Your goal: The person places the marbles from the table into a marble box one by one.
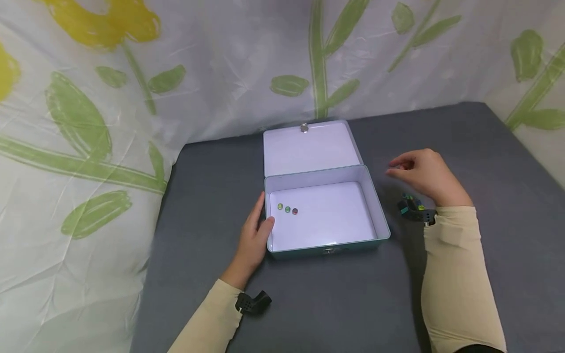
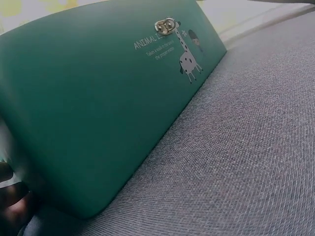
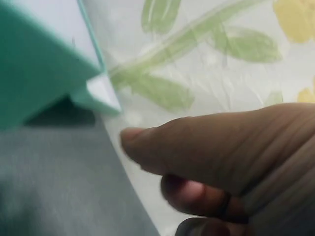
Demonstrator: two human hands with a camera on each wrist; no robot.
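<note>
A green metal box [image 1: 326,252] with a white inside lies with its lid [image 1: 311,149] folded back. My left hand [image 1: 252,240] grips its left wall, thumb over the rim, fingers along the outside; in the left wrist view, fingers [image 2: 15,196] show by the corner of the box [image 2: 98,98]. Inside, near the left wall, lie three small glass-like beads: a yellow-green bead [image 1: 280,206], a green bead [image 1: 288,209] and a reddish bead [image 1: 295,211]. Right of the box, my right hand [image 1: 425,174] hovers with loosely bent fingers, thumb and index tips apart. No held thing is clearly visible.
Several small green and blue pieces [image 1: 412,198] lie on the grey cloth [image 1: 198,206], partly hidden by the right wrist camera [image 1: 417,213]. A white sheet with painted flowers [image 1: 229,63] hangs behind and left of the table. The lid carries a metal latch [image 1: 304,127].
</note>
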